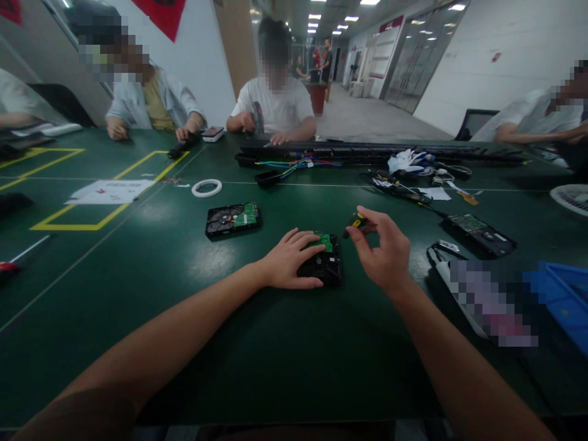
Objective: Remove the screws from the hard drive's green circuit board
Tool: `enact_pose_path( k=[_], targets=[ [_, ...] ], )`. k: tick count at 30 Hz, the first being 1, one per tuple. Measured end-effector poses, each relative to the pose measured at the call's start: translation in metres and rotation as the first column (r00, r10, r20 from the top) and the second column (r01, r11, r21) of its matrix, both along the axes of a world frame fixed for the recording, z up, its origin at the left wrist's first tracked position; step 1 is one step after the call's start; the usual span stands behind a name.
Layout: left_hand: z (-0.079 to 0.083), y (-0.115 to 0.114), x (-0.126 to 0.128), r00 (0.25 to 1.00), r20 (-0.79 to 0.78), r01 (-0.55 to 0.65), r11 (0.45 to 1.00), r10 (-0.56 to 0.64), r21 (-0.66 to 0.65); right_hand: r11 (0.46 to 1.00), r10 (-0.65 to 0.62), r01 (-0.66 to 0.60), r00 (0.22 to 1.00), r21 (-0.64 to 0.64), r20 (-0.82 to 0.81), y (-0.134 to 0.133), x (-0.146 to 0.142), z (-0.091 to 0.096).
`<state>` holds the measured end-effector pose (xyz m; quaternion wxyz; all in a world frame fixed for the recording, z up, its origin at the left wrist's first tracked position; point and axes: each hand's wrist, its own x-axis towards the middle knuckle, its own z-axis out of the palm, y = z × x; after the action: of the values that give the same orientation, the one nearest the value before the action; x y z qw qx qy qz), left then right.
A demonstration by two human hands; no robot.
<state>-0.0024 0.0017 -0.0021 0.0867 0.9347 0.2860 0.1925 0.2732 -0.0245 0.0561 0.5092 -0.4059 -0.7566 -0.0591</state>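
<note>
Under my left hand (294,260) lies a black hard drive (331,269) with part of its green circuit board showing. The fingers of that hand are spread flat across the drive. My right hand (383,245) pinches a short black and yellow screwdriver (356,222) just right of the drive, its dark end pointing down and left. Whether the tip touches the drive's edge I cannot tell. A second hard drive (232,220), board side up, rests on the table to the left, beyond my left hand.
On the green table (257,343) are a white tape ring (206,188), white papers (110,192), another hard drive (480,234), a cable bundle (303,163) and white gloves (411,162). A blue bin (563,300) stands right; a red-handled screwdriver (9,266) lies left. Several people sit around.
</note>
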Motion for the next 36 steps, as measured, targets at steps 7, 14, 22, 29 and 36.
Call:
enact_pose_path(
  k=[7, 14, 22, 29, 36],
  targets=[
    [0.002, -0.002, 0.001, 1.000, -0.012, -0.007, 1.000, 0.007, -0.002, 0.999, 0.033, -0.033, 0.999, -0.006, -0.036, 0.003, -0.005, -0.006],
    [0.001, -0.002, 0.002, 1.000, 0.010, -0.007, 1.000, 0.007, -0.010, 0.991, 0.099, -0.100, 0.995, -0.085, -0.016, 0.005, -0.004, -0.008],
    [0.002, -0.002, 0.002, 1.000, 0.005, -0.002, 1.000, 0.002, -0.008, 0.977, 0.138, -0.148, 0.987, -0.150, -0.076, 0.007, -0.004, -0.018],
    [0.001, -0.001, 0.002, 1.000, 0.020, 0.001, 1.000, -0.001, -0.012, 0.978, 0.141, -0.155, 0.984, -0.137, -0.111, 0.005, -0.009, -0.019],
    [0.000, -0.001, 0.002, 1.000, 0.014, -0.004, 1.000, 0.004, -0.019, 0.971, 0.135, -0.162, 0.978, -0.174, -0.160, 0.009, -0.005, -0.024]
  ],
)
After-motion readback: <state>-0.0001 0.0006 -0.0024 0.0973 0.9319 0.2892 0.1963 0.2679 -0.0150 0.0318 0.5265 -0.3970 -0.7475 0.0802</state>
